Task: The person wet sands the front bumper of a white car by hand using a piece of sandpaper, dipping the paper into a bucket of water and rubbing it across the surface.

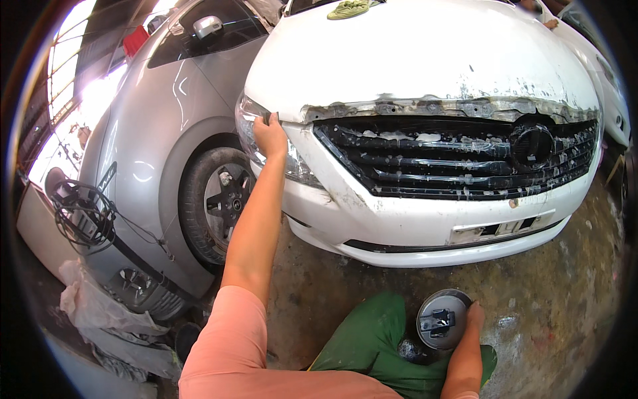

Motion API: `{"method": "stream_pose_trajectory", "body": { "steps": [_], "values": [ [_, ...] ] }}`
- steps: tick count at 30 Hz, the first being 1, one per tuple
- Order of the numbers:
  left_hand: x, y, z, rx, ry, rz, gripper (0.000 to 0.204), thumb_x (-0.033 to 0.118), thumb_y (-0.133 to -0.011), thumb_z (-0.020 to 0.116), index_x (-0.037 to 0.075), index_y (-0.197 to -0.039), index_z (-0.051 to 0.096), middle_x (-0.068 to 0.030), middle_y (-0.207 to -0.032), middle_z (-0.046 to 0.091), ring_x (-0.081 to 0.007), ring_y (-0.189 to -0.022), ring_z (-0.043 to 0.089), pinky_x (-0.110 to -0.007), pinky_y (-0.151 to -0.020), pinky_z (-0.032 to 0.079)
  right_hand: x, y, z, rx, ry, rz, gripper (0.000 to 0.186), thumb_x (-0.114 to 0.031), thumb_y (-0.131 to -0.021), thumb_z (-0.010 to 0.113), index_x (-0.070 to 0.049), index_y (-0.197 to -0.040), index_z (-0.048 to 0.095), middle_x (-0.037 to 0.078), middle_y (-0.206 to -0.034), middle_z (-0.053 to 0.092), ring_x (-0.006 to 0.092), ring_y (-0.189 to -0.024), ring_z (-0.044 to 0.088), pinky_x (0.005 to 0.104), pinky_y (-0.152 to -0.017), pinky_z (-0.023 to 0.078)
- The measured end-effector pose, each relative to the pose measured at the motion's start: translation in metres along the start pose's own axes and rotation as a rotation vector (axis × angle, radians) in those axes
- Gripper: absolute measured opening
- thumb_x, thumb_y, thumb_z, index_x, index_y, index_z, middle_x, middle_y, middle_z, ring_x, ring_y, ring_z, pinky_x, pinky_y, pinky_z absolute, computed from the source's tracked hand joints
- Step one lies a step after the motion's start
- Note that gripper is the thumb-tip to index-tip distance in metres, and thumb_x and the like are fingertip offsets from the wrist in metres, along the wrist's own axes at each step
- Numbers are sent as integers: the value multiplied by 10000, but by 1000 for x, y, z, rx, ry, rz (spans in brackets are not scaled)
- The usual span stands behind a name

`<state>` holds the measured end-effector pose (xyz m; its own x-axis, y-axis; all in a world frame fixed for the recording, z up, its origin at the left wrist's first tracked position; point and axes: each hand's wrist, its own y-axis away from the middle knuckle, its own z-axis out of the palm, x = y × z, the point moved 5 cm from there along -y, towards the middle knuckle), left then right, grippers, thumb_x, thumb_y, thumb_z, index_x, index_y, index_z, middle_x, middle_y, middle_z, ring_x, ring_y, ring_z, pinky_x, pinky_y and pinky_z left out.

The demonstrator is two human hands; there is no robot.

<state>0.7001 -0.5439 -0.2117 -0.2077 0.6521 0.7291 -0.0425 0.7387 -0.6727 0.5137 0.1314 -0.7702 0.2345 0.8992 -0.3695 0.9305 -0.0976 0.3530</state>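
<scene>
Reaches well forward with the left hand, arm almost straight, to the seam where the headlight meets the hood of the white car. Has the headlight just beneath and beside that grip, slanting along its length from upper left to lower right, far nearer to the left than to the right. Curls the left fingers at the seam; impossible to make out whether anything is pinched there. Clasps the right rim of a round pan with the right hand, low by the knee, elbow bent.
</scene>
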Motion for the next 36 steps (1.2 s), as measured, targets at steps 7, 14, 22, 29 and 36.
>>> {"method": "stream_pose_trajectory", "body": {
  "steps": [7, 14, 22, 29, 36],
  "values": [
    [0, 2, 1, -22, -37, 87, 321, 270, -971, 660, -51, -980, 646, -252, -1039, 664, -415, -964, 639, -484, -855, 480, -13, 19, -10, -29, -30, -14, 548, -346, -1026, 354, 67, -1169, 685, 325, -1204, 669, 481, -1171, 630, 568, -1003, 479],
    [31, 58, 15, -16, 29, 65, 306, 257, -994, 636, -46, -966, 615, -232, -949, 646, -412, -890, 630, -492, -818, 474, 9, -4, -12, 21, -159, 110, 617, -420, -1016, 362, 82, -1166, 687, 324, -1241, 654, 483, -1183, 621, 558, -1023, 464],
    [31, 59, 15, 5, 151, -87, 313, 278, -1000, 637, -30, -971, 583, -200, -978, 623, -390, -932, 604, -478, -842, 458, -3, 7, -9, -20, -90, 34, 646, -445, -1026, 343, 74, -1183, 694, 312, -1246, 659, 475, -1200, 616, 562, -1034, 459],
    [32, 43, 9, 32, 197, 23, 293, 227, -981, 670, -59, -949, 614, -216, -913, 675, -335, -811, 632, -430, -784, 489, 2, 7, -4, 12, -97, 74, 615, -417, -1040, 346, 69, -1151, 706, 325, -1203, 669, 485, -1168, 630, 582, -1013, 472],
    [35, 64, 2, -181, 118, 263, 294, 257, -986, 669, -21, -953, 578, -178, -919, 634, -358, -824, 611, -444, -797, 488, 2, -3, 3, 60, 12, -84, 536, -319, -1053, 340, 65, -1050, 713, 308, -1138, 696, 472, -1086, 668, 562, -939, 523]
  ]
}}
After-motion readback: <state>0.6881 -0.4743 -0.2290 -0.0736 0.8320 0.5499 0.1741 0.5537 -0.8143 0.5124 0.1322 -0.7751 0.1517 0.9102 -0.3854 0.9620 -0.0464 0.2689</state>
